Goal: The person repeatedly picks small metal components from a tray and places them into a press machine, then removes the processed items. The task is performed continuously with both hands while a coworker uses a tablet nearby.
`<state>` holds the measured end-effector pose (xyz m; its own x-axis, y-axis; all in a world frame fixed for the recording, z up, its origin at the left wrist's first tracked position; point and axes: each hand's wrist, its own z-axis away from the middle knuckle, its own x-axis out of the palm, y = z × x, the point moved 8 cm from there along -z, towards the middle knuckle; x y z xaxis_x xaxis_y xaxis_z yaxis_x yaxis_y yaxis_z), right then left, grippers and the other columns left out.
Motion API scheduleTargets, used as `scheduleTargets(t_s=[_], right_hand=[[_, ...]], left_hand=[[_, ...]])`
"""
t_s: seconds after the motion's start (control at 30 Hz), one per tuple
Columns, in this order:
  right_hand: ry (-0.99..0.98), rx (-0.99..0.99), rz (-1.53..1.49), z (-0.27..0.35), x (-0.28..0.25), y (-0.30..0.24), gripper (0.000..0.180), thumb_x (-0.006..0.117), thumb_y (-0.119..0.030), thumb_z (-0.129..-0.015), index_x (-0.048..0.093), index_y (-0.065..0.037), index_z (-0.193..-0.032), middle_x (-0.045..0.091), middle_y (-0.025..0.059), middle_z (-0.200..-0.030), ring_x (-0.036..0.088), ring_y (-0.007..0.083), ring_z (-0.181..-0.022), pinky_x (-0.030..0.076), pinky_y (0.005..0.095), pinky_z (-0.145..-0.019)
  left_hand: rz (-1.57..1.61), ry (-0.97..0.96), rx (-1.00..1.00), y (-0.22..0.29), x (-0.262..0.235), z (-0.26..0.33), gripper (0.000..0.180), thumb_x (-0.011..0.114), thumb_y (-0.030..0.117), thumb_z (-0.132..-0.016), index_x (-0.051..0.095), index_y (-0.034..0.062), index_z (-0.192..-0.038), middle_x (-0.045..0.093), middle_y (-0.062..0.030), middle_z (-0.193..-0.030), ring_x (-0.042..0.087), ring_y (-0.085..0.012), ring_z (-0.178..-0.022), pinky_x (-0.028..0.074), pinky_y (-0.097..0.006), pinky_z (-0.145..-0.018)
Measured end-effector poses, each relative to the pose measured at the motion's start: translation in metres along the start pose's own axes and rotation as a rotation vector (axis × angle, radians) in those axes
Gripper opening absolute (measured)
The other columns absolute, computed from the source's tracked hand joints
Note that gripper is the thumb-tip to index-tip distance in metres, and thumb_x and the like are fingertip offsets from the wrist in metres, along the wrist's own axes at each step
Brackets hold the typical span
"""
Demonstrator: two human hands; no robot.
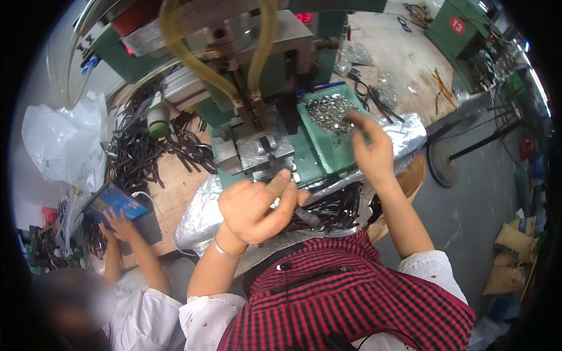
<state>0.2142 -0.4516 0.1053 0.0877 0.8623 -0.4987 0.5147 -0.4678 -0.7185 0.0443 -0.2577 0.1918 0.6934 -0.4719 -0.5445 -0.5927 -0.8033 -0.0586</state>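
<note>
In front of the metal die of a green bench press, my left hand is closed, its fingers bent together. A dark strip shows by its fingertips; the hand covers most of what it grips. My right hand hangs over the right side of a green tray, index finger and thumb apart, with nothing visible between them. Small shiny metal pieces lie heaped in the tray's far part. More dark strips are bunched on silver foil near my apron.
Dark strips are piled left of the press. A child's hands touch a tablet at the left. Behind the tray lie scissors and clear bags. Yellowish hoses run down to the die. Another green machine stands far right.
</note>
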Motion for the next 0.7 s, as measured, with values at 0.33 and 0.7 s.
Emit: scheduleTargets(t_s=[0.33,0.7], right_hand=[[-0.159,0.109,0.211,0.016,0.011,0.017,0.019,0.078,-0.011,-0.079,0.073,-0.004,-0.097,0.069,0.0112,-0.093,0.067,0.0319,-0.095,0.051,0.0416,-0.088],[-0.074,-0.084,0.414,0.014,0.02,0.0,0.012,0.077,-0.01,-0.083,0.071,-0.005,-0.091,0.068,0.0112,-0.092,0.067,0.0332,-0.092,0.052,0.0424,-0.082]], left_hand=[[0.005,0.025,-0.02,0.001,0.001,0.002,0.03,0.09,0.016,-0.076,0.073,0.0101,-0.1,0.076,-0.0092,-0.099,0.059,-0.0124,-0.056,0.041,-0.026,-0.047],[-0.07,-0.086,-0.261,0.003,-0.043,0.04,0.04,0.087,0.01,-0.075,0.075,0.0045,-0.113,0.077,-0.0142,-0.116,0.069,-0.0172,-0.07,0.052,-0.029,-0.058]])
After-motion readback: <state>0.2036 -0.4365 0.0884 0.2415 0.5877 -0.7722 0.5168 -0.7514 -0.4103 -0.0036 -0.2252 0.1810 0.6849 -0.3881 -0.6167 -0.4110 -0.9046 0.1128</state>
